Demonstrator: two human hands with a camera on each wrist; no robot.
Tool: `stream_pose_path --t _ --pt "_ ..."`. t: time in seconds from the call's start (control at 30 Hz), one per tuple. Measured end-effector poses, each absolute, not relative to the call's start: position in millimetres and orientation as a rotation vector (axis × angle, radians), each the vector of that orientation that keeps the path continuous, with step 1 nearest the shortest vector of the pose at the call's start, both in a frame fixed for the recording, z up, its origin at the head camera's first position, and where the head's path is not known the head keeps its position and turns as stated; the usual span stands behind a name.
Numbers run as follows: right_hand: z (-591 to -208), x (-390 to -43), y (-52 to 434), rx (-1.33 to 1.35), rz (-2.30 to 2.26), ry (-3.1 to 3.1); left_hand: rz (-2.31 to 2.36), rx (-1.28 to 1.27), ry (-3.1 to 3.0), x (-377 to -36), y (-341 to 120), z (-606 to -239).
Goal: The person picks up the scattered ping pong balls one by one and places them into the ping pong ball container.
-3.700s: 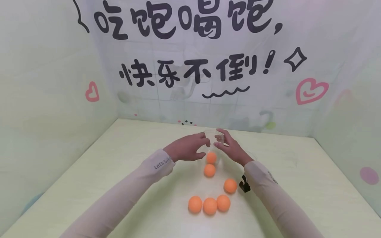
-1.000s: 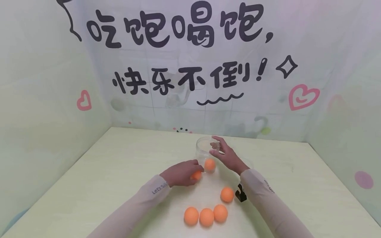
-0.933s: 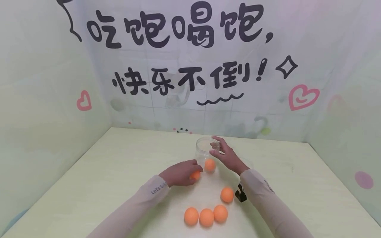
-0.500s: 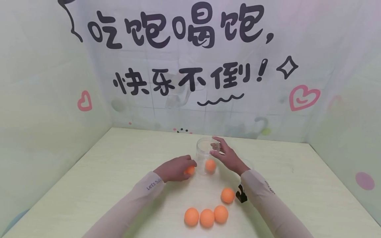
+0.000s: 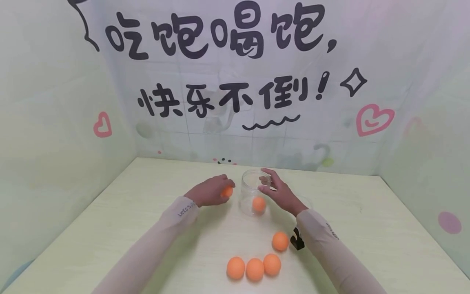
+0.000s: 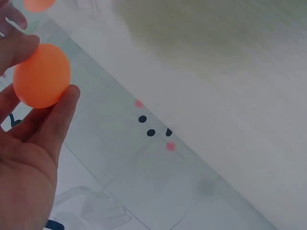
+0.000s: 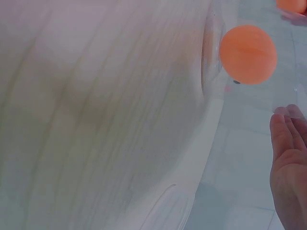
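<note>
A clear plastic jar (image 5: 254, 192) stands upright on the pale table (image 5: 147, 212), with one orange ball (image 5: 258, 204) at its bottom. My right hand (image 5: 273, 190) holds the jar by its rim and side; the jar's ball (image 7: 248, 54) shows through the wall in the right wrist view. My left hand (image 5: 211, 191) is lifted off the table just left of the jar. It pinches another orange ball (image 5: 227, 191) between thumb and fingertips (image 6: 64, 103), plainly seen as the held ball (image 6: 42, 75) in the left wrist view.
Several more orange balls lie on the table nearer me: one (image 5: 280, 241) apart and three in a row (image 5: 254, 268). A small black clip (image 5: 295, 241) sits beside my right sleeve. Printed walls close in the table at the back and both sides.
My left hand picked an orange ball off the table in front of the jar, then lifted it up and to the left of the rim. The right hand stayed on the jar.
</note>
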State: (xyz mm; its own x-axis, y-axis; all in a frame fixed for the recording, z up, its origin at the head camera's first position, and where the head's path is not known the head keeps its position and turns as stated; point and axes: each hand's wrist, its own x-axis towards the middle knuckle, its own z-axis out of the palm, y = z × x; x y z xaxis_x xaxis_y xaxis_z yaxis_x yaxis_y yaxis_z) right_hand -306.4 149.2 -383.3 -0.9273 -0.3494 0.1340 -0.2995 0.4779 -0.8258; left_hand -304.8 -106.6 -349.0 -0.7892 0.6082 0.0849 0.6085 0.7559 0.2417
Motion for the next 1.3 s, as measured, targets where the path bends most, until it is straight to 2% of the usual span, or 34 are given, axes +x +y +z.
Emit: stream_pose_path --t 0.33,0.77,1.1,1.3 --pt "-383.9 -308.5 147.8 -0.59 -1.49 2.625 -0.348 -1.022 -2.862 -323.7 -101.9 -323.6" --pt "-384.1 -305.1 147.9 -0.598 -1.486 2.643 -0.296 -1.006 -2.846 -326.7 -92.2 -306.4" --pt "-353.0 -277.7 142.8 -0.6 -1.449 2.637 -0.348 -0.973 -2.89 -322.7 -79.0 -293.3" --pt "-375.1 -296.9 147.9 -0.601 -1.461 2.663 -0.32 -1.0 -2.844 -322.6 -71.6 -289.2"
